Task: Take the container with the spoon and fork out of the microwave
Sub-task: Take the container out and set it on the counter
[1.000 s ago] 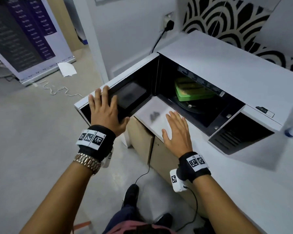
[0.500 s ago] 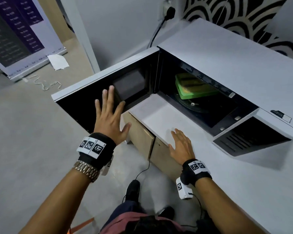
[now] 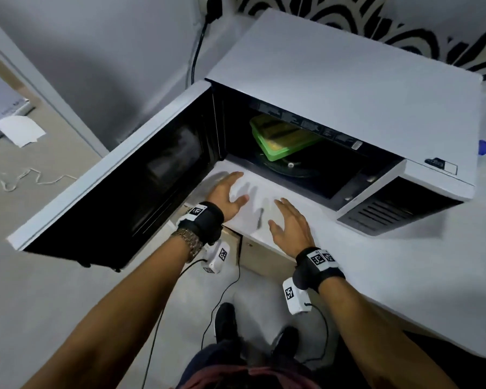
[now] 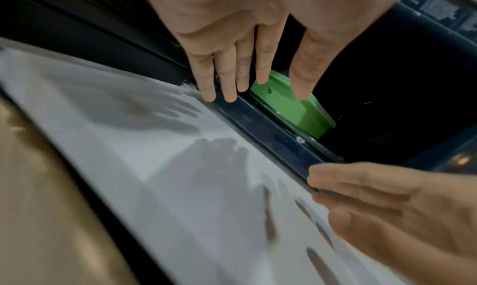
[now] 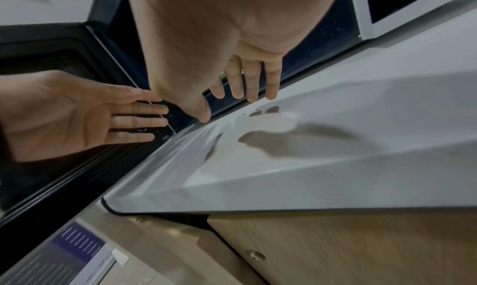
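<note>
A green container (image 3: 281, 144) with a yellowish top bearing dark shapes sits on the turntable inside the open white microwave (image 3: 348, 80). My left hand (image 3: 236, 189) hovers open over the white counter (image 3: 404, 276), just before the left side of the opening, fingers pointing in. About a hand's width to its right, my right hand (image 3: 284, 217) is open too and a little nearer me. Neither touches the container. In the left wrist view the green container (image 4: 291, 110) shows beyond my left fingers (image 4: 229, 79). The right wrist view shows my right fingers (image 5: 247, 83) above the counter edge.
The microwave door (image 3: 118, 186) stands swung wide to the left, its dark inner face towards me. A black power cord (image 3: 197, 51) runs up the wall behind. A wooden cabinet front (image 5: 335, 238) lies under the counter. A blue-capped object (image 3: 483, 147) peeks in at the right.
My left hand has left the door and moved right, to the counter in front of the opening. The door has swung further open. My right hand has shifted slightly forward.
</note>
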A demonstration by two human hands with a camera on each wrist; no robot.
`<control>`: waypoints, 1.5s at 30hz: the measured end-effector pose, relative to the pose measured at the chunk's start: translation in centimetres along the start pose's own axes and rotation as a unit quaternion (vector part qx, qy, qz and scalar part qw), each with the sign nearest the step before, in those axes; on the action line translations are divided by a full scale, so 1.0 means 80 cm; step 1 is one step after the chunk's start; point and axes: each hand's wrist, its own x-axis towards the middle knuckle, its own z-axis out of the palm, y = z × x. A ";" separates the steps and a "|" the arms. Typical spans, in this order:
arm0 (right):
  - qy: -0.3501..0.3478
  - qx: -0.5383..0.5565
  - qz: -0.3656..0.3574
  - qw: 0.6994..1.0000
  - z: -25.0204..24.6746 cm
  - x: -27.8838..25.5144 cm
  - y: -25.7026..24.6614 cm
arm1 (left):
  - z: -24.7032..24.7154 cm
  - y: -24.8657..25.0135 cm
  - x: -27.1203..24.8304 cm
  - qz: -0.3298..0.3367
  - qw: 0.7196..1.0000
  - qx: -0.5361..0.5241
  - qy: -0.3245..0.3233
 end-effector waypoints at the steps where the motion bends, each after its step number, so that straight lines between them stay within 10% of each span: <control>1: 0.008 0.011 0.013 1.000 -0.001 0.002 0.001 | 0.000 0.003 0.017 -0.011 1.000 -0.029 0.004; 6: 0.039 0.048 0.055 0.997 -0.003 0.004 0.006 | -0.009 0.037 0.099 -0.049 0.984 -0.157 0.067; 20: 0.216 0.137 0.117 0.960 -0.105 0.103 -0.045 | -0.025 0.097 0.201 -0.099 0.992 -0.046 0.063; 25: 0.067 0.057 0.253 0.963 -0.138 0.151 -0.057 | -0.017 0.095 0.195 -0.087 0.994 -0.002 0.069; 37: -0.176 -0.117 0.181 0.960 -0.157 0.183 -0.027 | -0.017 0.087 0.209 -0.111 0.990 0.017 0.086; 45: -0.117 -0.032 0.141 0.983 -0.155 0.168 -0.034 | -0.012 0.096 0.175 -0.095 0.979 -0.161 0.080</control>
